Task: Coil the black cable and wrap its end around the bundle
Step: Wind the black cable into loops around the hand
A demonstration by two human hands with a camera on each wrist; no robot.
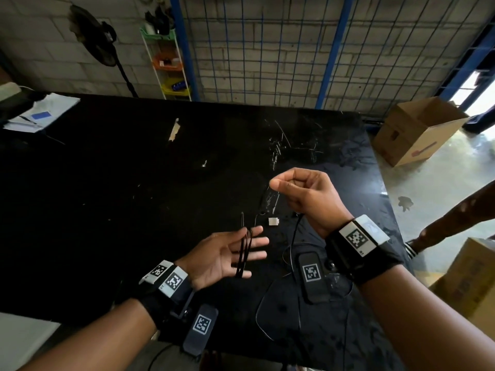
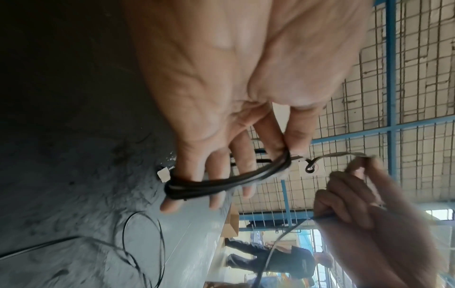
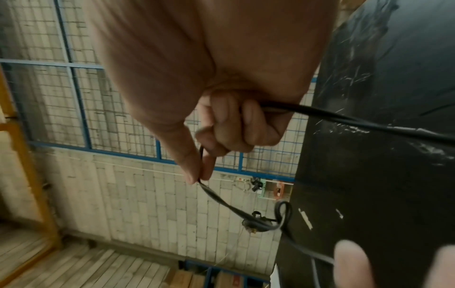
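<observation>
A black cable is coiled in several turns round the straight, spread fingers of my left hand, palm up over the black table. In the left wrist view the thumb presses the coil against the index finger. My right hand is raised to the right of it. Its thumb and index finger pinch the cable's strand, and the other fingers curl round the cable. The slack hangs from that hand onto loose loops on the table.
A small white tag lies on the table between my hands. Papers sit at the far left corner. Cardboard boxes stand on the floor to the right, near another person's leg. A wire mesh fence closes the back.
</observation>
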